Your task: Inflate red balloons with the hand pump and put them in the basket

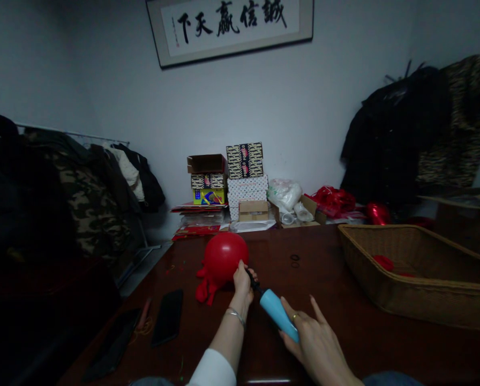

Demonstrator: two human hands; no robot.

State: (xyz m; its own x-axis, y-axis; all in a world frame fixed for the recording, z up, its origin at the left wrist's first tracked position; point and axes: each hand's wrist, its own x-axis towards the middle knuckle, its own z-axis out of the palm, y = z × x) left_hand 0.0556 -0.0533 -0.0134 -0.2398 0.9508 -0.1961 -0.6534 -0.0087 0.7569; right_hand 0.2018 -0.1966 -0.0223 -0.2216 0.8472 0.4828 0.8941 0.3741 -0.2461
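My left hand [243,280] is closed around the neck of a red balloon [226,256], where it meets the black nozzle [255,284] of a balloon pump. The balloon is round and inflated. The pump's light blue body [278,312] slants down to the right, and its lower end sits in my right hand [311,332]. My right thumb and fingers are around that end, with one finger stretched out. Beside and beneath the balloon, several limp red balloons [204,289] lie on the table.
On the dark wooden table [304,284], a black phone [167,317] and a dark flat item [113,340] lie at left. A wicker basket [420,300] with red pieces inside stands at right. Stacked boxes [246,185] and plastic bags [285,194] line the far edge.
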